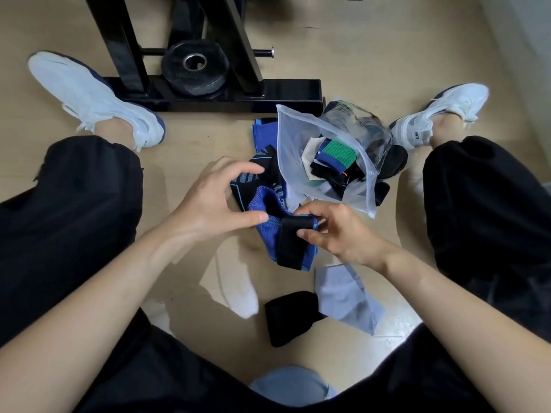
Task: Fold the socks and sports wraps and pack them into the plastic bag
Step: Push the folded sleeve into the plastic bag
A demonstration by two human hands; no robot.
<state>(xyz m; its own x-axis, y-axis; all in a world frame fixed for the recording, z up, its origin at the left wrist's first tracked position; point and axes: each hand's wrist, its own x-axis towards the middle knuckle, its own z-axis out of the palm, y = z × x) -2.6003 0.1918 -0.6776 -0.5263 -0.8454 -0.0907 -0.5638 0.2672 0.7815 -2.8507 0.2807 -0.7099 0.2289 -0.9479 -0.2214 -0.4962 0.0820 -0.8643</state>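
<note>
Left grip (208, 204) and right grip (343, 234) both pinched the blue wrap (269, 235) mid-fold, the part-filled plastic bag (290, 138) just beyond them, while a white sock (235, 293), pale sock (346, 293) and black wrap (289, 317) lay unpacked on the floor (208, 138) nearby.

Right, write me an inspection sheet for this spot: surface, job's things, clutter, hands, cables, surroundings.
Surface: pale wood floor, person seated on it.
Job's things: blue wrap with a black strap, in both hands; plastic bag open, folded pieces inside; white sock, pale blue sock and black wrap loose on the floor.
Clutter: second clear bag of dark items behind the first.
Hands: left hand and right hand both pinch the blue wrap.
Cables: nothing seen.
Surroundings: black frame with a weight plate; white shoes.
</note>
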